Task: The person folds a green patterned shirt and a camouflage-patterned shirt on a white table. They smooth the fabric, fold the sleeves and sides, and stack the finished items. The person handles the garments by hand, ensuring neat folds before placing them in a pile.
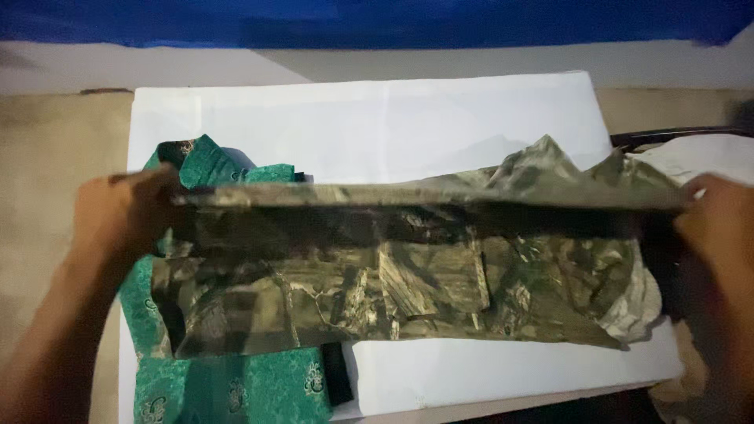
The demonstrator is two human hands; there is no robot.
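A long camouflage-patterned cloth [408, 283] is stretched across a white table [377, 118]. My left hand [129, 212] grips its upper edge at the left end. My right hand [719, 228] grips the same edge at the right end. The held edge is lifted into a straight fold line, and the rest of the cloth hangs and lies on the table below it. A green patterned fabric [236, 389] lies underneath at the left, showing above and below the camouflage cloth.
A blue surface [369, 20] runs along the far side. A beige floor or mat [47, 149] surrounds the table. A pale crumpled item [699, 153] and a dark bar lie at the right edge.
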